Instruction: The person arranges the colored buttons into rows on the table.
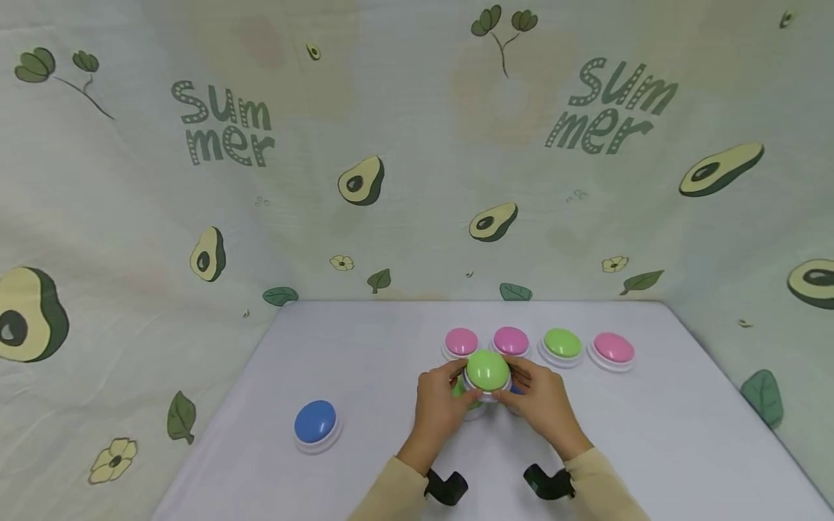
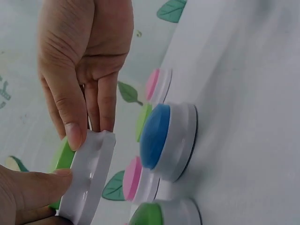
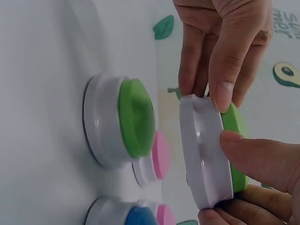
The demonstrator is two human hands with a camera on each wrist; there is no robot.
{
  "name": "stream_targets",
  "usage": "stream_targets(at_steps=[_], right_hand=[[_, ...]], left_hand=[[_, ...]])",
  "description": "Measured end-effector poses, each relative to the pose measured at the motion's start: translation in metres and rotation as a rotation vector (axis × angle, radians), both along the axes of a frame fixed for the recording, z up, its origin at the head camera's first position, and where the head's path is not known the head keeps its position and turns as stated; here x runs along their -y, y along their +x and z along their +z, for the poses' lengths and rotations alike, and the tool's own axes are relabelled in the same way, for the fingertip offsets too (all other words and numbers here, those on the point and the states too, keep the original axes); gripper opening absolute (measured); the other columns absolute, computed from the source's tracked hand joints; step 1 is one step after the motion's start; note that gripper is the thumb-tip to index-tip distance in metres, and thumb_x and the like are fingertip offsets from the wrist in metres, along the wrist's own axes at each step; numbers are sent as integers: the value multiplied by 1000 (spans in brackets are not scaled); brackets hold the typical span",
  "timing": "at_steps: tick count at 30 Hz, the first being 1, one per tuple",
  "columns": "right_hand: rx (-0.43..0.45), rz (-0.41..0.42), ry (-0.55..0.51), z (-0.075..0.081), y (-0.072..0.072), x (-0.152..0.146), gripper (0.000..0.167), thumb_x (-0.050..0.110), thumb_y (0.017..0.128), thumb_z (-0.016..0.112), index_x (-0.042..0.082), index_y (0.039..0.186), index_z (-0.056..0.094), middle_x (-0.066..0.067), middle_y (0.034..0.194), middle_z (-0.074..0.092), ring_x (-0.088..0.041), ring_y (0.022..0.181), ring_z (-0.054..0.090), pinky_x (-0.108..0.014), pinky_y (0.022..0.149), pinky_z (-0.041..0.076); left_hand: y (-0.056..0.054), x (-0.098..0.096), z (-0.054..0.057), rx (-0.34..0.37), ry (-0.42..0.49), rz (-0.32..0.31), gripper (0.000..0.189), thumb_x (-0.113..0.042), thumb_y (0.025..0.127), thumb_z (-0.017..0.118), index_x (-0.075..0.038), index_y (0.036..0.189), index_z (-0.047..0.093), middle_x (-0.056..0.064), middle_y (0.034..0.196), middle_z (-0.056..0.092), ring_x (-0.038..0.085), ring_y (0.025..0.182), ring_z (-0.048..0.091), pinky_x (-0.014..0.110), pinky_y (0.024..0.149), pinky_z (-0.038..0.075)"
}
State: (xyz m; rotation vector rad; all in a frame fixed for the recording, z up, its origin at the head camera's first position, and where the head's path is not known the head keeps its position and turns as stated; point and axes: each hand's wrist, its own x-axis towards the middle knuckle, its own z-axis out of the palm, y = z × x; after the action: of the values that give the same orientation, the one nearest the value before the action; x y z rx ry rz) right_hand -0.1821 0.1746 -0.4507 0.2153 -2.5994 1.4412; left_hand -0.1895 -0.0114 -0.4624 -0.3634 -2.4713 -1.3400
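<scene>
My left hand (image 1: 438,404) and right hand (image 1: 546,401) together hold a green push button (image 1: 488,370) with a white base, raised above the table. Thumbs press the near side of its rim, with fingers around the far side. In the left wrist view the white base (image 2: 91,178) is seen edge-on between both hands. Just below it, partly hidden in the head view, stand a second green button (image 3: 136,117) and a blue button (image 2: 156,136), both on the table. The lifted button appears apart from them.
Behind, a row holds two pink buttons (image 1: 461,341), another green button (image 1: 562,343) and a further pink button (image 1: 614,348). A lone blue button (image 1: 316,421) sits to the left on the white table (image 1: 365,347). A printed cloth (image 1: 417,145) hangs around the table.
</scene>
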Motion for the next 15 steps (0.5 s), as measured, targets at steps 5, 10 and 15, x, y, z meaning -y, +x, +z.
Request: stream_targets(at_steps=[5, 10, 15], right_hand=[[-8, -52, 33, -1, 11, -26, 65, 7, 85, 88, -11, 140, 59, -33, 137, 62, -45, 127, 62, -41, 97, 56], [6, -111, 79, -5, 21, -49, 67, 10, 83, 90, -10, 139, 60, -33, 136, 62, -46, 125, 62, -44, 97, 56], [34, -155, 95, -7, 25, -71, 71, 8, 83, 90, -13, 141, 56, -37, 136, 59, -49, 126, 61, -46, 96, 55]], left_hand=[[1, -30, -4, 4, 60, -38, 47, -1, 76, 93, 6, 119, 75, 17, 116, 77, 26, 106, 75, 33, 89, 62], [3, -57, -10, 16, 45, -63, 46, -2, 74, 94, 4, 116, 76, 14, 113, 78, 21, 102, 75, 28, 86, 62], [4, -81, -11, 43, 30, -127, 48, -3, 77, 93, 5, 120, 74, 15, 118, 76, 17, 108, 72, 22, 87, 59]])
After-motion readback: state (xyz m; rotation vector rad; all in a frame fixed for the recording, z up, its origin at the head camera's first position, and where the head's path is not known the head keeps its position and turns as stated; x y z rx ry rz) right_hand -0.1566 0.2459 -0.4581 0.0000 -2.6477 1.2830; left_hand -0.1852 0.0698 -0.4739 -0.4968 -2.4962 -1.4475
